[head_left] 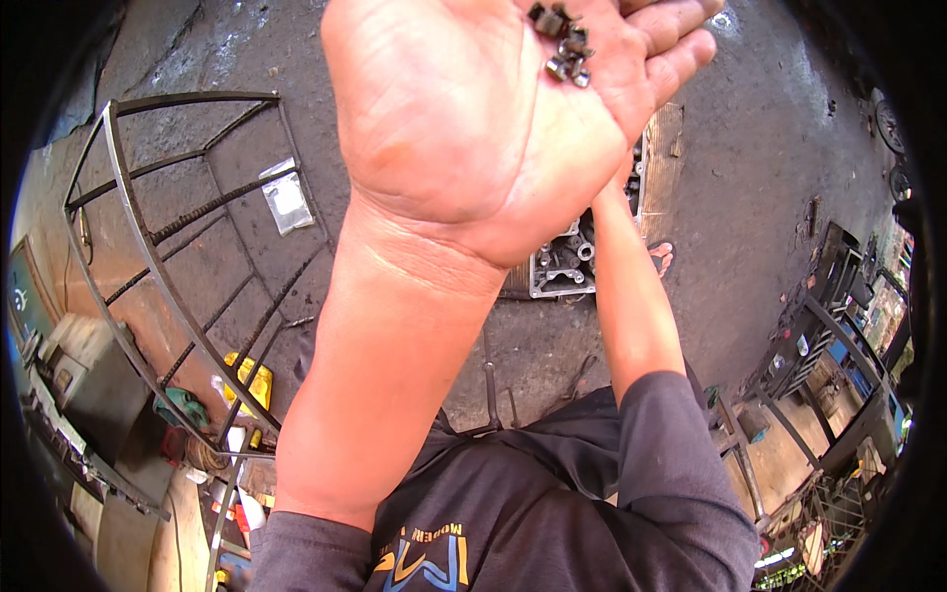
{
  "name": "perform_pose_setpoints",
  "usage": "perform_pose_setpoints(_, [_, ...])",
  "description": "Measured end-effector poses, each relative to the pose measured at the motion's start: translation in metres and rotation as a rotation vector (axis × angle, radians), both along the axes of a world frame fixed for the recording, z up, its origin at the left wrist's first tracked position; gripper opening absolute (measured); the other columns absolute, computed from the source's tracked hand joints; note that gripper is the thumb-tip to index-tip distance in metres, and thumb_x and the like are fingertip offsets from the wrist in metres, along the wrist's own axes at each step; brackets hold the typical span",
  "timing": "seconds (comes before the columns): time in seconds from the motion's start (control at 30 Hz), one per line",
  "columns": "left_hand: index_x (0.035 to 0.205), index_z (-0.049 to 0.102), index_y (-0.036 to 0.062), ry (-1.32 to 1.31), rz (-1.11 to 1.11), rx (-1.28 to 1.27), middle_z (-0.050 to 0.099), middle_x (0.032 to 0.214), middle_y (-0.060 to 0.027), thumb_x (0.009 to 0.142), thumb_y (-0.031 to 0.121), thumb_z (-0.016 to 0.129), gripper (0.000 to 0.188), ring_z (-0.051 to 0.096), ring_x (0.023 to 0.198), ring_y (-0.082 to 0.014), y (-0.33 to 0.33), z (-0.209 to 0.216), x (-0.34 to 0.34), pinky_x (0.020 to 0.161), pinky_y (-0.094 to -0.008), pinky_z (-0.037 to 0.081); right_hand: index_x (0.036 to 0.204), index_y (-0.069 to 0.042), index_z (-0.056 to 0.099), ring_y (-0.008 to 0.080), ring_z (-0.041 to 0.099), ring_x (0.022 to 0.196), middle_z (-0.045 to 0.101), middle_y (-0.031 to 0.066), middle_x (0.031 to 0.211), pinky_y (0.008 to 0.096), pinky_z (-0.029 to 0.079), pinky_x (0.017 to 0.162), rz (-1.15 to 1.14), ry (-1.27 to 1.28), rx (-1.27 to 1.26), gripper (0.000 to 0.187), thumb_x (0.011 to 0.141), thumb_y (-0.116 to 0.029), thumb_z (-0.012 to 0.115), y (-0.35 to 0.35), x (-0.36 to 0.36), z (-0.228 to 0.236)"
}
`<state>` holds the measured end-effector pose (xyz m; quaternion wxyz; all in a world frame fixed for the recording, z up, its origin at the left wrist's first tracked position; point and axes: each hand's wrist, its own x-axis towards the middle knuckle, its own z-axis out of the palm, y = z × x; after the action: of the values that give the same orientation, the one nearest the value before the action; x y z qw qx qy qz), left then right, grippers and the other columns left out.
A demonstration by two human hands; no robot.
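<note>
Stained grey concrete floor (769,148), bent rebar frame (148,247) left, cluttered metal racks (838,365) right.

Clear plastic bag (286,195): small, flat, rectangular, with a whitish sheen, lying on the dark concrete floor (750,168) behind the bars of a metal frame (148,247). Yellow container (247,383): boxy (partly hidden by the frame), lower left, beside a teal object (182,405).
</note>
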<state>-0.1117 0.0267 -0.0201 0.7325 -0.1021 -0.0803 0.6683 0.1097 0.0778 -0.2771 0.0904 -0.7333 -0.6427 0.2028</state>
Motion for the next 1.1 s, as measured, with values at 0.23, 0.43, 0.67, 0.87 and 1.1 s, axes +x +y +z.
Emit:
perform_pose_setpoints(0.23, [0.149,0.042,-0.0088,-0.031,-0.025,0.019,0.043,0.155,-0.0301,0.096,0.069,0.052,0.095,0.038,0.146,-0.0412,0.011,0.011,-0.003,0.126,-0.0512,0.027,0.115,0.001,0.075,0.0087,0.063,0.079,0.073,0.0043,0.096,0.0238,0.053,0.073,0.049,0.915,0.284,0.020,0.098,-0.008,0.070,0.006,-0.022,0.203])
perform_pose_setpoints(0.43, [0.152,0.038,-0.0082,-0.028,-0.028,0.011,0.039,0.156,-0.0318,0.094,0.076,0.047,0.102,0.037,0.146,-0.0430,0.015,0.018,-0.005,0.125,-0.0514,0.027,0.117,0.003,0.072,0.0093,0.064,0.090,0.071,0.0062,0.107,0.0228,0.052,0.082,0.422,0.879,0.255,0.019,0.100,0.001,0.065,-0.006,-0.058,0.322])
perform_pose_setpoints(0.67, [0.154,0.036,-0.0055,-0.009,-0.031,-0.020,0.043,0.151,-0.0317,0.094,0.081,0.045,0.106,0.050,0.134,-0.0410,0.014,0.029,-0.006,0.114,-0.0470,0.045,0.101,0.001,0.073,0.0214,0.069,0.087,0.070,0.0115,0.094,0.0311,0.053,0.079,0.769,0.595,0.358,0.018,0.084,0.008,0.072,0.001,-0.086,0.336])
perform_pose_setpoints(0.87, [0.153,0.039,-0.0030,0.056,-0.016,-0.026,0.046,0.150,-0.0293,0.094,0.081,0.043,0.102,0.050,0.135,-0.0384,0.011,0.031,-0.006,0.114,-0.0446,0.046,0.098,0.000,0.073,0.0205,0.069,0.081,0.068,0.0105,0.089,0.0305,0.054,0.071,0.785,0.620,0.294,0.017,0.083,0.008,0.074,0.001,-0.094,0.340])
perform_pose_setpoints(1.1, [0.150,0.041,-0.0065,0.068,0.032,-0.043,0.046,0.147,-0.0328,0.095,0.081,0.041,0.103,0.043,0.140,-0.0391,0.012,0.033,-0.006,0.124,-0.0466,0.032,0.095,-0.001,0.072,0.0208,0.068,0.076,0.068,0.0103,0.087,0.0310,0.054,0.068,0.760,0.538,0.303,0.015,0.082,0.006,0.076,-0.014,-0.095,0.347])
